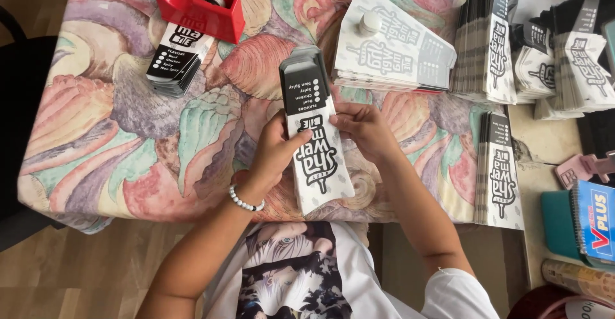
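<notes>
Paper sleeves (315,146), a black-and-white printed stack of long flat packets, are held between both hands above the near edge of the tabletop (128,133), which is covered by a cloth patterned with shells. The stack is clasped from its left side by the left hand (274,151), whose grip is closed on it with the thumb laid across the printed white face and the fingers hidden behind. From the right side it is pinched by the right hand (364,130), fingertips pressed to the edge just below the black band. The stack's black end is pointed away from the person, its white end toward the body.

A red tape dispenser (200,6) is seen at the far left, resting on another pile of sleeves (178,53). Flattened white sleeves (391,43) lie beyond the right hand, and upright bundles (498,165) are lined up at the right.
</notes>
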